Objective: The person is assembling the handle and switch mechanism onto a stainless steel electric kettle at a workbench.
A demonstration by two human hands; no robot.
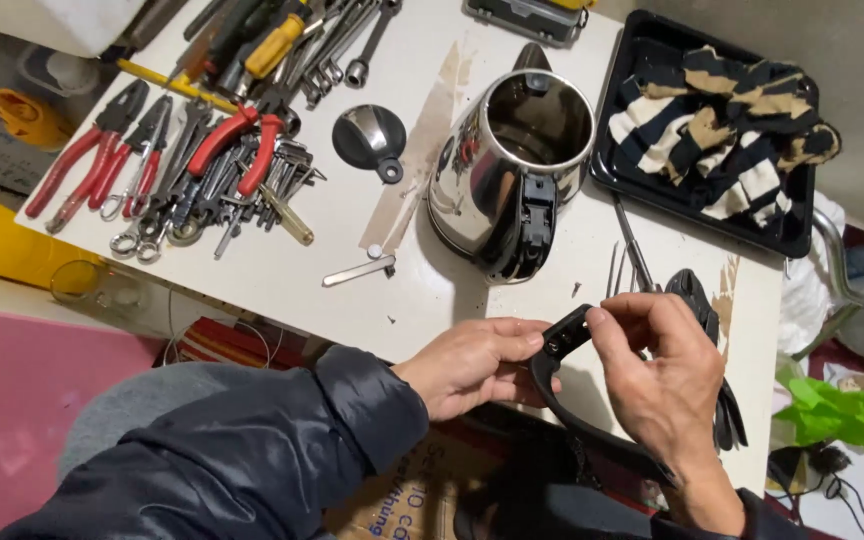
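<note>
Item: black handle, pinched at its top end between my left hand and right hand, over the table's near edge. Step, as I judge: refitting; next needs alignment. Just beyond: kettle, lidless. Far left: pliers. Far right: tray. Little room.

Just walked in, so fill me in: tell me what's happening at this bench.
A person holds a black curved kettle handle with both hands, the left hand and right hand pinching its upper end. The steel kettle, lid off, lies on its side on the white table, beside pliers and wrenches.
</note>
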